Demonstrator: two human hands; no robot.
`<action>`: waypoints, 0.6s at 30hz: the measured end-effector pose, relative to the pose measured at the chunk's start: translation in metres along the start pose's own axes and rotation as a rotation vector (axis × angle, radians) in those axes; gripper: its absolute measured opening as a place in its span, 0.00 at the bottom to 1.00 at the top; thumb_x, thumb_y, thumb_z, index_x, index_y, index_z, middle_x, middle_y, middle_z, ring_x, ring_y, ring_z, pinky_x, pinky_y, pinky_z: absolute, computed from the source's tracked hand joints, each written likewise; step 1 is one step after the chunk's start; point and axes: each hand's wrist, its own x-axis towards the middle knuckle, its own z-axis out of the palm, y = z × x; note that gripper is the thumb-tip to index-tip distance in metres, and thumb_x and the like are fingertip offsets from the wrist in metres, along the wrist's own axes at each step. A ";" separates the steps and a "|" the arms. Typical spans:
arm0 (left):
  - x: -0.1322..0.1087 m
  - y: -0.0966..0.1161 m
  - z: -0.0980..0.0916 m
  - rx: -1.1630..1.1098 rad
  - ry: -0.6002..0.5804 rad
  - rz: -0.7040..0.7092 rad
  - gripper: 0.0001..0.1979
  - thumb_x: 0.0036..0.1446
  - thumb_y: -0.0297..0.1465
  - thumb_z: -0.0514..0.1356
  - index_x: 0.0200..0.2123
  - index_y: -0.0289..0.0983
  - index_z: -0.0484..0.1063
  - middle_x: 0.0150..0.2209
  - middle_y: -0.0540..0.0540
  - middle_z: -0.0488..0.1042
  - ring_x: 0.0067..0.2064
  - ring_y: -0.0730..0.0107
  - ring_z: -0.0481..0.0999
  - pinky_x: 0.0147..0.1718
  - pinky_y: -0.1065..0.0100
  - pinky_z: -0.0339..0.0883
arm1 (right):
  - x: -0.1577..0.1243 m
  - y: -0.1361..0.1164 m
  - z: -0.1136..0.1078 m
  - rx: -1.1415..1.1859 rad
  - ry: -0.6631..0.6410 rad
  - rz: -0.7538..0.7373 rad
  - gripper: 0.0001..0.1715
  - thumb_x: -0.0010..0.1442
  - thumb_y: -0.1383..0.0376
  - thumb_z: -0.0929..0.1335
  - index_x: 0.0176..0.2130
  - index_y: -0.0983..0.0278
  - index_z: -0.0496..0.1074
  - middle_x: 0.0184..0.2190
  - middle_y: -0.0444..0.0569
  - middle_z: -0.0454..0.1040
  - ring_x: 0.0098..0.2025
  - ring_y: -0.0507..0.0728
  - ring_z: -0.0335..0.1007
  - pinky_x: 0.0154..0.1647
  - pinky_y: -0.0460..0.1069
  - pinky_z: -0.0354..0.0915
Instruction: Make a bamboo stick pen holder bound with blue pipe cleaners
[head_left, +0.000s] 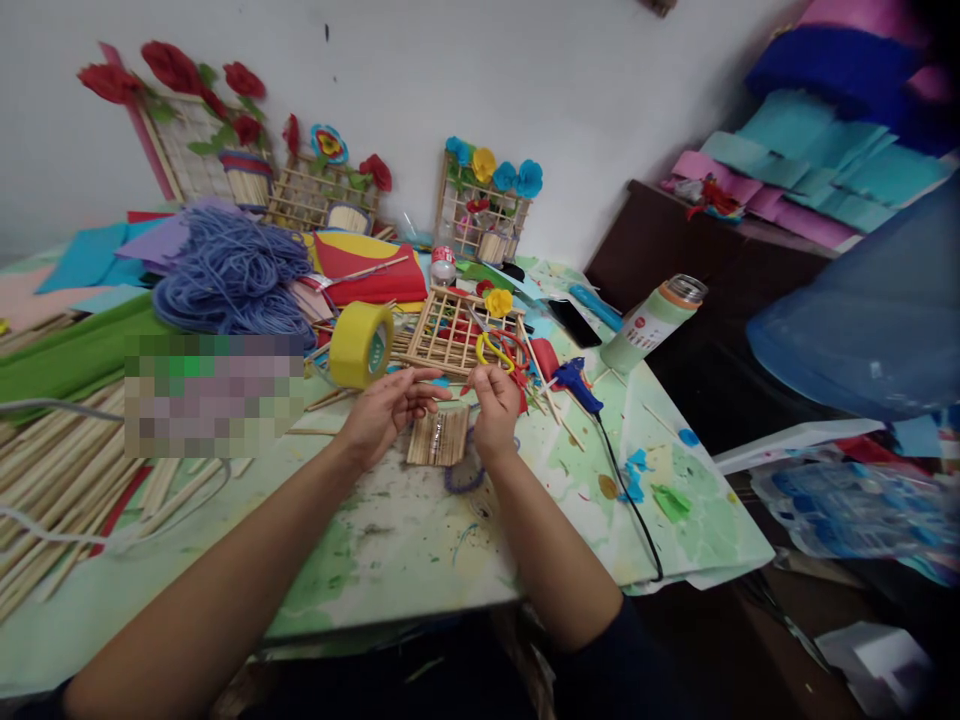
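My left hand point(390, 412) hovers over the table's front middle, its fingers loosely stretched out and apart. Facing it, my right hand point(495, 410) has thumb and forefinger pinched together. A tiny reddish bit shows at those fingertips, too small to name. Just below both hands lies a small panel of thin wooden sticks point(437, 440) with a shiny streak down its middle. Purple-blue yarn point(466, 482) curls beside the panel, partly behind my right wrist. Scissors with yellow and red handles point(495, 352) lie just beyond my right hand, on a wooden lattice point(442, 335).
A blue glue gun point(579, 386) with a black cord lies to the right, near a bottle point(652, 325) and phone point(574, 323). Yellow tape point(360, 345), a yarn heap point(232, 265) and bundled sticks point(67, 490) occupy the left. Flower-decorated lattices point(484, 215) lean on the wall.
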 end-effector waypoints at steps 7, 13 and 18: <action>0.002 -0.007 0.005 0.107 0.065 0.060 0.17 0.47 0.40 0.67 0.38 0.34 0.77 0.34 0.44 0.78 0.32 0.71 0.72 0.30 0.71 0.63 | -0.006 -0.001 0.009 -0.119 -0.165 -0.157 0.08 0.57 0.62 0.67 0.30 0.62 0.75 0.31 0.48 0.75 0.38 0.55 0.70 0.43 0.51 0.65; 0.003 -0.008 0.004 0.156 0.045 0.072 0.19 0.46 0.42 0.67 0.37 0.35 0.77 0.37 0.44 0.77 0.36 0.69 0.73 0.35 0.70 0.65 | -0.008 -0.004 0.010 -0.223 -0.188 -0.279 0.06 0.57 0.66 0.68 0.31 0.61 0.76 0.31 0.47 0.77 0.37 0.55 0.71 0.43 0.52 0.66; 0.004 -0.009 0.001 0.193 0.010 0.083 0.18 0.48 0.41 0.65 0.38 0.34 0.77 0.35 0.44 0.76 0.35 0.69 0.73 0.33 0.70 0.65 | -0.009 -0.007 0.005 -0.337 -0.235 -0.333 0.08 0.59 0.66 0.65 0.33 0.61 0.75 0.33 0.48 0.76 0.39 0.56 0.69 0.45 0.53 0.64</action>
